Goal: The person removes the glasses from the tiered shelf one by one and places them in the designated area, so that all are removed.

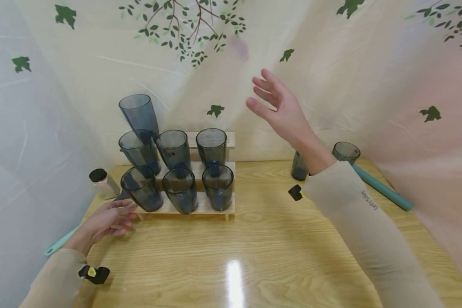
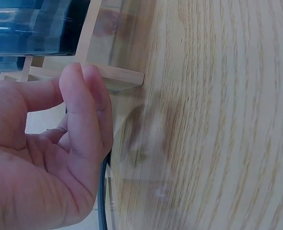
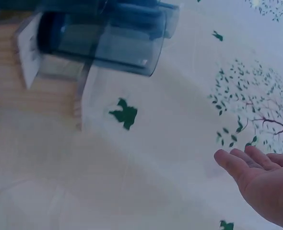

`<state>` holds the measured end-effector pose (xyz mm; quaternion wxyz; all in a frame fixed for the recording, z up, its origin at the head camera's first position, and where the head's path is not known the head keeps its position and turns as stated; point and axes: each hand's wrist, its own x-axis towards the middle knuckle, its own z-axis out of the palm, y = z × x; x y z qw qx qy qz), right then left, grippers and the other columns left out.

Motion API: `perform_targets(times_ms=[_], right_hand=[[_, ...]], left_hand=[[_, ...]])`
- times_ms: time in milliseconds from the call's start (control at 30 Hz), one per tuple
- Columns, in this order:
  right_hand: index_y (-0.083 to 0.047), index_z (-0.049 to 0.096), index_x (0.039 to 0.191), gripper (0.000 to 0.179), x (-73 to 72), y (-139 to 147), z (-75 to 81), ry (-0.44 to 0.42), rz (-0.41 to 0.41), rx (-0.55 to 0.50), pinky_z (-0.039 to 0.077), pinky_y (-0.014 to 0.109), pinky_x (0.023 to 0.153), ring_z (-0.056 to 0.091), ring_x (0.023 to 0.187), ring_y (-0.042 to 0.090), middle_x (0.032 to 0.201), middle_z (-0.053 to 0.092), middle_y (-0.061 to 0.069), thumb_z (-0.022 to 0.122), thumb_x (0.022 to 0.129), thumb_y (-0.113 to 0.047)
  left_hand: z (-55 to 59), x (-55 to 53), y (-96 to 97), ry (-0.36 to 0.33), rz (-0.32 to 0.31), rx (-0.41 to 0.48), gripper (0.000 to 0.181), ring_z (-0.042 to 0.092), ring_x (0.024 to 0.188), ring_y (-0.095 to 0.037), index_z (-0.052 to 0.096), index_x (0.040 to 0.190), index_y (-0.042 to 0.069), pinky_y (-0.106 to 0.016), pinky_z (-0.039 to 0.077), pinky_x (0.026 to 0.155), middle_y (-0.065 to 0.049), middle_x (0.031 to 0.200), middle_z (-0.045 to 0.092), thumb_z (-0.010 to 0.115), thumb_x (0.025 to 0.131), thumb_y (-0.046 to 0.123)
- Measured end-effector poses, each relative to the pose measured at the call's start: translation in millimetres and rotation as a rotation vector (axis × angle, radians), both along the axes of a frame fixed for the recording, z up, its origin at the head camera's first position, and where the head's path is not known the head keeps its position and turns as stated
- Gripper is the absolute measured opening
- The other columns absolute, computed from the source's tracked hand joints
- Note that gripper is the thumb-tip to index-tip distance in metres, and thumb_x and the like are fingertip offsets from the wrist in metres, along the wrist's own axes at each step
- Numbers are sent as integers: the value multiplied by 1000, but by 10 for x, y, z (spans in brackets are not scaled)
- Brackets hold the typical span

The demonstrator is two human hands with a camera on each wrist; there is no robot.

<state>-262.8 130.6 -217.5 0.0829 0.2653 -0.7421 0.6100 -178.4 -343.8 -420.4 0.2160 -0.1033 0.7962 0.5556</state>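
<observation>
A wooden tiered rack (image 1: 231,209) bears several dark blue-grey glass tumblers: three on the bottom tier, three on the middle tier and one tall tumbler (image 1: 138,112) at the top left. My left hand (image 1: 107,221) lies at the rack's front left corner, palm turned inward and fingers loosely bent. In the left wrist view its fingertips overlap the rack's wooden end piece (image 2: 124,79), with a tumbler (image 2: 33,28) just above. My right hand (image 1: 279,107) is raised before the backdrop, right of the rack, fingers apart and holding nothing.
Left of the rack stands a small jar (image 1: 105,184) with a black lid; a mint-green handle (image 1: 61,241) pokes out behind my left wrist. At the back right, past my right forearm, are two more tumblers (image 1: 299,167) and a teal rod (image 1: 385,188). A leaf-printed sheet (image 1: 177,85) hangs behind.
</observation>
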Motion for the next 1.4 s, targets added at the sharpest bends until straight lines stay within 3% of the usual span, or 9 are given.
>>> perform_targets(times_ms=[200,400,633,800,1133,1267,1400], right_hand=[[-20,23,162,82,6,-480,156,-16,83,32,44,28,107,45,139,8,157,43,-4,72,97,-24],[-23,14,163,91,-72,-962,189,-69,127,103,41,26,108,42,139,4,158,39,-9,74,95,-34],[-29,6,164,107,-204,-1477,117,-174,118,229,32,32,116,26,147,3,161,28,-17,79,87,-48],[-29,1,163,116,-334,-1748,33,-225,102,265,33,32,115,22,150,9,164,21,-11,81,83,-51],[-24,5,163,113,-490,-2215,-117,-338,83,213,33,28,114,25,149,9,165,22,-5,83,85,-45],[-20,9,163,107,-529,-2327,-176,-332,60,255,33,27,114,25,149,9,166,21,-5,80,87,-46],[-15,11,163,106,-571,-2430,-193,-251,40,352,30,21,113,23,149,8,166,19,-5,77,88,-50]], left_hand=[[-4,6,-14,-4,5,3,68,65,84,-18,33,145,-3,-32,59,67,-3,105,68,61,102,43],[6,1,2,-6,8,5,70,65,82,-17,32,146,-3,-31,59,66,-4,105,69,61,102,42],[13,7,-4,-7,22,11,66,65,81,-17,32,146,-4,-31,59,66,-2,102,69,60,103,38],[3,12,10,-5,24,23,66,65,82,-17,34,145,-4,-33,59,67,-1,102,68,61,103,39],[-16,29,40,-5,50,26,56,65,81,-15,40,138,-1,-32,59,67,-2,102,68,61,103,38],[-28,39,45,-11,41,30,59,65,82,-16,38,140,-2,-32,59,67,-2,103,68,61,103,38],[-21,24,56,-9,41,26,58,65,82,-17,38,140,-1,-32,59,67,-1,101,68,60,103,38]])
